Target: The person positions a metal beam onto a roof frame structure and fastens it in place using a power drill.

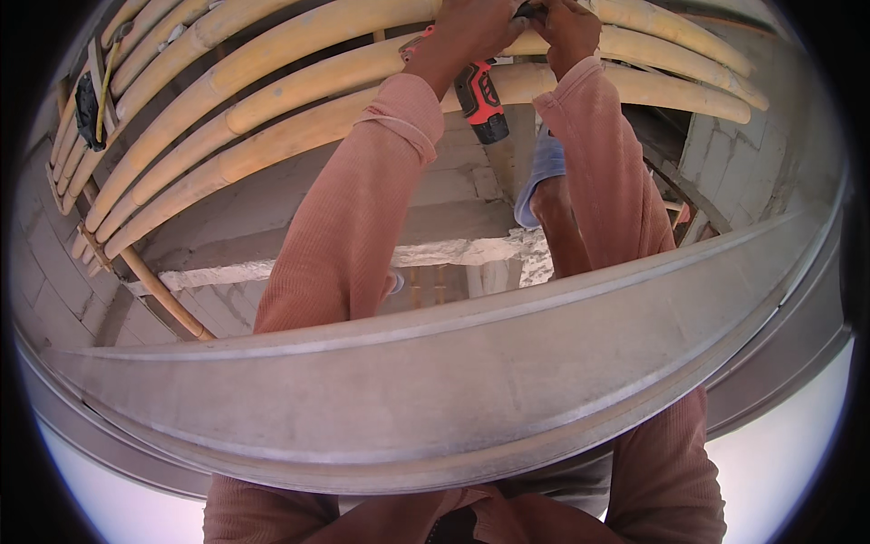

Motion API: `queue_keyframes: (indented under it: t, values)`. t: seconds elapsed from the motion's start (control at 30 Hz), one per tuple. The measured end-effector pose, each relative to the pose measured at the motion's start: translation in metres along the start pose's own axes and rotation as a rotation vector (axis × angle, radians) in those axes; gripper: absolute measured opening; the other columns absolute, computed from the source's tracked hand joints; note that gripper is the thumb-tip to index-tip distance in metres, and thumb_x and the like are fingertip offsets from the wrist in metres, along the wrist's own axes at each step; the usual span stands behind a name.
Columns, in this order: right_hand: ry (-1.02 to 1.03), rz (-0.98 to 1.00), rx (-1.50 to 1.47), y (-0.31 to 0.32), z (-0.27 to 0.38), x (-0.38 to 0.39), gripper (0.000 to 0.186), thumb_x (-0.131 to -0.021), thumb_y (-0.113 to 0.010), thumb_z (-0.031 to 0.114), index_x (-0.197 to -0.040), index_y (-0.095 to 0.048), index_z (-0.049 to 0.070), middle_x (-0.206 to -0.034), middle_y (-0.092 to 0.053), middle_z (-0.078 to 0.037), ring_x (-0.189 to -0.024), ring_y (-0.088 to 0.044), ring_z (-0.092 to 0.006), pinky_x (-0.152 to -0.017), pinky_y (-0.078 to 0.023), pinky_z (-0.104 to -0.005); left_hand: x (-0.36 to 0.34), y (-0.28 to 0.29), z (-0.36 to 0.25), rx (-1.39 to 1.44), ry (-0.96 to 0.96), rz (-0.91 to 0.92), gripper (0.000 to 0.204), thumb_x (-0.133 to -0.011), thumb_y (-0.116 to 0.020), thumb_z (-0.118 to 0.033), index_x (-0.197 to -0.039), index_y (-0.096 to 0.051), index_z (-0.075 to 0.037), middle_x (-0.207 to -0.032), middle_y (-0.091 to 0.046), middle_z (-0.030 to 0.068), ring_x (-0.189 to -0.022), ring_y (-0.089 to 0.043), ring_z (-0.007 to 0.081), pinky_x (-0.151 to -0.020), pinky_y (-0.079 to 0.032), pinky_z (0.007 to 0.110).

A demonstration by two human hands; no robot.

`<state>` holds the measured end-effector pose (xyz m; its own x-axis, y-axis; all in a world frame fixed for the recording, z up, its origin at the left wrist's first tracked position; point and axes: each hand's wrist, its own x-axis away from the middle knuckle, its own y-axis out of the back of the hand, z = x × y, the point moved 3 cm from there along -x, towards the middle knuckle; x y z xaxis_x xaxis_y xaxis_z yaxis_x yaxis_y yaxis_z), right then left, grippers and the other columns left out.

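Observation:
At the top edge of the view my left hand (473, 34) and my right hand (569, 34) come close together over the bamboo poles (272, 109). The fingers of both are bent round a small dark piece (527, 10), too little of which shows to name. Behind my left wrist is a red and black cordless drill (480, 100); its handle and battery point down toward me, and my left forearm covers part of its body. Neither hand's fingers are seen on the drill's handle.
A wide grey metal beam (408, 390) crosses in front of me, under my arms. Below the poles runs a rough concrete ledge (344, 254). A blue sandal (544, 172) on a foot shows beside my right forearm. At far left hangs a black item (88, 111) with a yellow strip.

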<state>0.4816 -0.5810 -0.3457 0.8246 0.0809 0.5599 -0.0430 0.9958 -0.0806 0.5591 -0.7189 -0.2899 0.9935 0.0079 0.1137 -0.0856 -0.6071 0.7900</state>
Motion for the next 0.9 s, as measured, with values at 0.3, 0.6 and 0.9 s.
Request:
queue_keyframes:
  t: [0.3,0.6,0.9]
  values:
    - [0.137,-0.123,-0.088,-0.028,0.013,0.013,0.021,-0.097,-0.056,0.008,-0.106,-0.069,-0.006,-0.083,-0.072,-0.013,-0.073,-0.068,-0.019,-0.064,-0.053,-0.0305,0.064,-0.003,0.046,0.015,-0.023,-0.161,0.053,-0.098,-0.06,-0.025,-0.143,-0.052,0.003,-0.136,-0.059,0.0239,-0.127,-0.052,0.0419,-0.112,-0.04,0.048]
    - [0.652,-0.267,0.741,0.066,0.052,0.104,0.029,-0.099,-0.049,0.016,-0.114,-0.07,0.002,-0.109,-0.07,-0.015,-0.087,-0.067,-0.0254,-0.085,-0.051,-0.0365,0.063,0.011,0.036,0.015,0.085,-0.167,0.059,-0.093,-0.068,-0.032,-0.141,-0.054,0.0,-0.133,-0.061,0.0216,-0.126,-0.054,0.0396,-0.11,-0.041,0.047]
    - [0.299,-0.145,1.831,0.129,-0.139,0.128,0.041,-0.104,-0.045,0.019,-0.143,-0.046,0.005,-0.142,-0.057,-0.019,-0.142,-0.046,-0.0431,-0.117,-0.036,-0.0548,0.149,0.03,0.111,-0.414,0.179,0.039,0.109,-0.082,-0.057,-0.085,-0.162,-0.032,-0.014,-0.171,-0.019,0.015,-0.159,-0.011,0.038,-0.113,-0.009,0.081]
